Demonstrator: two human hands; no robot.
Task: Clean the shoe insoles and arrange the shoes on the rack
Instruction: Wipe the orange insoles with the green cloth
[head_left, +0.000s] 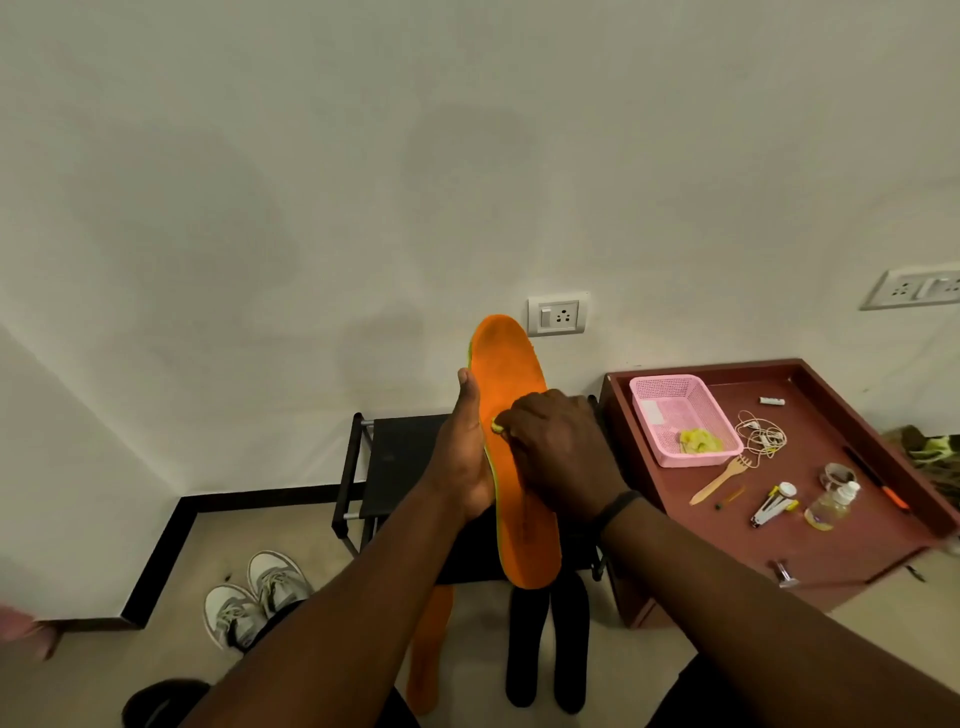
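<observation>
Orange foam is the working surface: I have the orange insole (519, 441) held upright in front of me, toe end up near the wall socket (558, 315), heel end down over the black shoe rack (400, 467).

1. My left hand (467, 457) grips the insole along its left edge. The thumb lies up the front rim; the other fingers are behind the insole and I cannot see them.
2. My right hand (561, 447) has its fingers curled and pinches a small yellow cloth (497, 427) against the orange face, about midway along the insole. Only a corner of the cloth shows past the knuckles. A black wristband (615, 512) sits on that wrist.
3. A second orange insole (428, 649) lies on the floor below my left forearm. Two black insoles (548, 644) lie side by side just to its right, in front of the rack.
4. A pair of grey and white sneakers (254, 603) stands on the floor to the left of the rack, toes pointing away from the wall corner.
5. To the right of the rack stands a maroon side table (831, 545). On it: a pink plastic basket (675, 410) holding another yellow cloth, white earphones (761, 434), a wooden fork (719, 480), a small clear bottle (831, 506) and a nail clipper (769, 512).
</observation>
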